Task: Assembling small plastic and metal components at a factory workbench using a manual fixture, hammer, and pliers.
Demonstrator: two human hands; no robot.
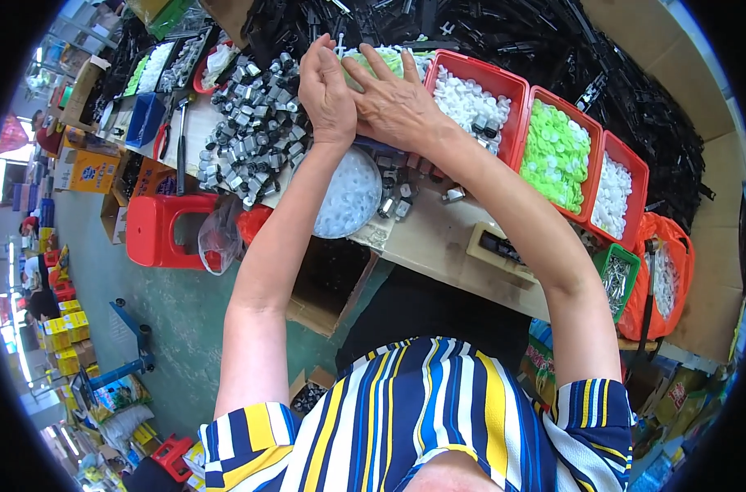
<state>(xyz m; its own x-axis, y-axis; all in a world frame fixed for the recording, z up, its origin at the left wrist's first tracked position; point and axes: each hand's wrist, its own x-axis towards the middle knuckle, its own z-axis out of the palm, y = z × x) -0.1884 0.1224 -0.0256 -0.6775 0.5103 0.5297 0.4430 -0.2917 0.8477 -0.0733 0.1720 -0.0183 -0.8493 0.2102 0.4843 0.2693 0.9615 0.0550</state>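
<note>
My left hand [328,102] is raised over the bench, turned on edge with its fingers stretched away from me. Against it, at the heel, rests my right hand [398,102], back up and fingers spread. A small white plastic piece [341,45] shows beside the left fingertips; whether a hand touches it I cannot tell. Left of the hands lies a heap of small silver-and-black motors [250,135]. Just below them sits a round tray of translucent pieces [350,197]. To the right stands a red bin [516,86] of white plastic parts.
Further right are light green discs [557,152] and white parts [612,197] in red bins. A green tray [615,279] holds metal pieces beside an orange-red bag [668,279]. Black plastic parts [504,33] pile up behind. A hammer [182,148] and red stool [150,234] are left.
</note>
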